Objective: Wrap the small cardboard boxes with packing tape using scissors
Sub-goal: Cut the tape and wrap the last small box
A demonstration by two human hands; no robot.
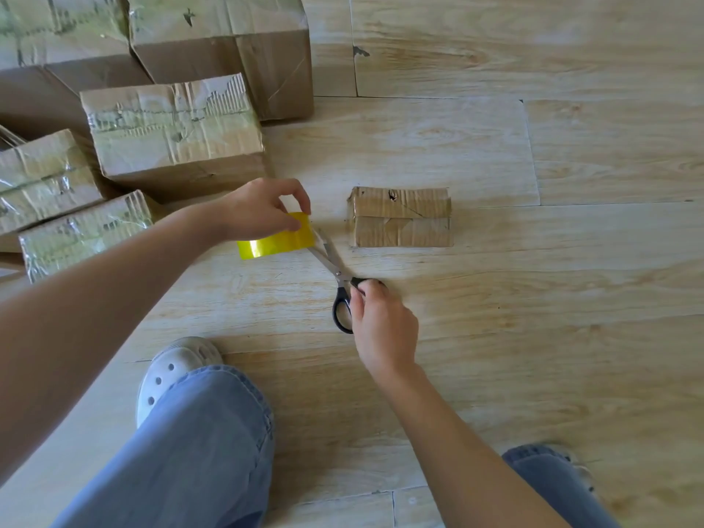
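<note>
A small cardboard box [402, 219] lies on the wooden floor, apart from both hands. My left hand [263, 207] pinches the yellowish packing tape roll [276, 238] between thumb and fingers, just left of the box. My right hand [381, 318] grips the black handles of the scissors [335, 276]. The steel blades point up-left and are slightly apart, with their tips at the right edge of the tape. Any free strip of tape is too clear to make out.
Several larger taped cardboard boxes [171, 135] are stacked at the left and top left. My left leg in jeans with a white clog [175, 371] sits below the hands; my right knee [552, 485] is at the bottom right. Wooden floor [571, 299] stretches right.
</note>
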